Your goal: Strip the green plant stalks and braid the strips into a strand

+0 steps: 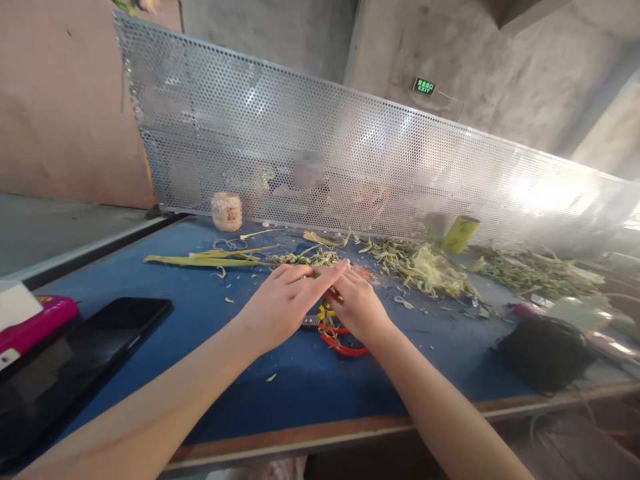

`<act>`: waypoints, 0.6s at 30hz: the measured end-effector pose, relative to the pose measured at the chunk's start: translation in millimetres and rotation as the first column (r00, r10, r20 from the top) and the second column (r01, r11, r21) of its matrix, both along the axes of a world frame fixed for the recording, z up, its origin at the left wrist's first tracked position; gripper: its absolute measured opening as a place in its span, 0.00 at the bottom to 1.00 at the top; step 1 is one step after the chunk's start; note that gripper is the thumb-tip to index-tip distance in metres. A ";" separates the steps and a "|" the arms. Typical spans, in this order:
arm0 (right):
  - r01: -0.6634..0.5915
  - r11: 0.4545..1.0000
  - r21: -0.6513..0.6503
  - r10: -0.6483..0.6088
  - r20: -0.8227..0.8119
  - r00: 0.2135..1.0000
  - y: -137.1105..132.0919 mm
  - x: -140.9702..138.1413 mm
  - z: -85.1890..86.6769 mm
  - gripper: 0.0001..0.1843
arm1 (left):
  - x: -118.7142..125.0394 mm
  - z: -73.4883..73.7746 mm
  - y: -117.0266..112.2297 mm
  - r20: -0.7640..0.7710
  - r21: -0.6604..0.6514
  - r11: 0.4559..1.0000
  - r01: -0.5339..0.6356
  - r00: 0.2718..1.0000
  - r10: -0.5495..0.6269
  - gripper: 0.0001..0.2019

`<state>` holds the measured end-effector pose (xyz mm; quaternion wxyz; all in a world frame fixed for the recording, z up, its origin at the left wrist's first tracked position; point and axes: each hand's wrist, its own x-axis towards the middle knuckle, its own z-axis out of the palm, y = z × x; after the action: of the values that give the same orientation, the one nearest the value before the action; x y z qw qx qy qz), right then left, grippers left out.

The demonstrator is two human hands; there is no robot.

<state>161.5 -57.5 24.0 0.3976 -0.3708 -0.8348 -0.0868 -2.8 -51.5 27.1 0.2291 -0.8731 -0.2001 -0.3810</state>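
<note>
My left hand (pixel 280 303) and my right hand (pixel 361 305) meet above the blue table, fingertips touching, fingers closed and bent downward. Whatever lies between the fingers is hidden. Just beneath the hands, yellow-green plant strips (pixel 327 319) show; whether they are held or lying there I cannot tell. A pair of scissors with red handles (pixel 345 348) lies under them, its blades partly covered by my left hand. Behind the hands are a small heap of dried plant scraps (pixel 320 258) and long pale-green stalks (pixel 210 260).
A black phone (pixel 85 363) and a magenta object (pixel 37 323) lie at left. A jar (pixel 227 212) stands by the perforated metal screen (pixel 280 120). Shredded plant heaps (pixel 425 268), a yellow-green cylinder (pixel 460 233) and a black object (pixel 545 353) are at right. A person is beyond the screen.
</note>
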 end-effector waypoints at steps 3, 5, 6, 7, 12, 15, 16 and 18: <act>-0.020 0.998 -0.065 0.013 -0.096 0.995 -1.2 -0.5 -0.1 0.24 | -0.7 -1.0 2.2 -0.004 0.056 0.998 0.004 1.000 -0.004 0.31; -0.038 0.992 -0.124 0.017 -0.169 0.985 -1.3 -0.4 0.0 0.28 | -0.9 -1.2 2.9 -0.010 0.072 0.997 0.008 1.000 -0.008 0.31; -0.050 0.987 -0.153 0.018 -0.202 0.979 -1.0 -0.2 0.2 0.29 | -1.0 -0.9 2.7 -0.010 0.063 0.998 0.011 1.000 -0.010 0.32; -0.064 0.982 -0.180 0.020 -0.233 0.972 -0.7 0.1 0.5 0.30 | -1.0 -0.4 2.2 -0.004 0.041 0.999 0.015 1.000 -0.015 0.32; -0.137 0.958 -0.252 0.034 -0.375 0.926 1.1 1.4 3.4 0.31 | -3.0 2.2 -0.7 0.132 -0.201 0.977 0.071 0.990 -0.044 0.34; -0.178 0.943 -0.280 0.045 -0.425 0.904 1.3 1.0 4.1 0.32 | -5.6 2.3 1.3 0.233 -0.285 0.954 0.094 0.972 -0.027 0.35; -0.187 0.939 -0.287 0.046 -0.433 0.900 1.3 0.7 4.0 0.33 | -6.3 2.2 2.1 0.250 -0.298 0.950 0.097 0.968 -0.021 0.35; -0.197 0.932 -0.306 0.045 -0.440 0.897 1.7 0.3 3.4 0.34 | -6.9 2.0 3.0 0.254 -0.321 0.942 0.102 0.967 -0.019 0.35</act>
<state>161.8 -55.8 27.4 0.5043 -0.3907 -0.7516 0.1679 -9.6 -48.5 29.1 0.0404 -0.8506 -0.2611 -0.4547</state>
